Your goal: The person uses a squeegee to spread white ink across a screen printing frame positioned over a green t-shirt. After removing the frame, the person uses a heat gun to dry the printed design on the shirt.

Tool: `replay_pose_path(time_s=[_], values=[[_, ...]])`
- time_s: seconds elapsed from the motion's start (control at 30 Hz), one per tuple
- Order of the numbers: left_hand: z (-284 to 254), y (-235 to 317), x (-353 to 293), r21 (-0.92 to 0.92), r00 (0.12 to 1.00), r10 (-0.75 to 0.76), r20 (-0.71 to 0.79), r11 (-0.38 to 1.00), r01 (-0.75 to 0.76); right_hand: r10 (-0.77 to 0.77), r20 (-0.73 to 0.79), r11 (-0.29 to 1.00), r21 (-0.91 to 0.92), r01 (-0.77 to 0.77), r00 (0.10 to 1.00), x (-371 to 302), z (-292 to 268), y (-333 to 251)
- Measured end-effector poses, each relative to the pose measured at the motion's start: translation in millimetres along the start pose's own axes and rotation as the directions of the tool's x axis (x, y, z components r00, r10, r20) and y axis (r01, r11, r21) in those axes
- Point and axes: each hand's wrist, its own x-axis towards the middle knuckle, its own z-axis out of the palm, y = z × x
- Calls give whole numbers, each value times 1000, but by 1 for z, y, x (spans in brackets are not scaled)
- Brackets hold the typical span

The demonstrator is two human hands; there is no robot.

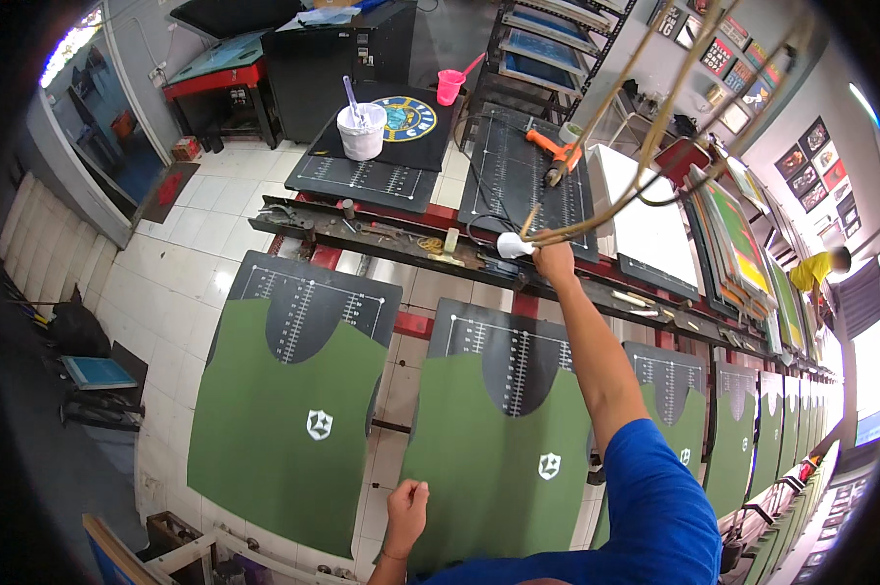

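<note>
R hand (555,261) at full reach, fingers closed round the narrow end of a white fitting (511,246) held over the tool rail (386,242), between near & far boards. Brown hose (576,231) loops down beside it, prob. hung from above to keep slack off the work (can't tell if it joins the fitting). L hand (408,502) curled in a loose fist, nothing visible in it, at the edge of the middle green panel (488,419) – prob. tucked in for balance w/ the other arm out so far.

That panel & the left green panel (264,419) lie flat on ruled black boards (308,278), necklines toward the rail; rulings prob. there for lining up.

Orange heat gun (554,156) lies on a far board, white bucket (361,136) on black cloth (415,151) – both apart from the green pieces, maybe b/c spills & heat would spoil them.
</note>
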Motion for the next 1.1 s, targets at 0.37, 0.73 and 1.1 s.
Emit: replay_pose_path(time_s=[0.37, 0.73, 1.1], values=[[-11, 27, 81, -22, 994, 25, 103, 999, -23, -172, 152, 985, 28, 170, 973, 60, 45, -29], [68, 135, 156, -54, 886, 325, 330, 944, -326, -47, -37, 822, 566, 59, 998, -12, -120, -30], [147, 160, 52, -109, 772, 291, 565, 954, -280, -70, 22, 687, 726, 32, 997, -88, -310, -81]])
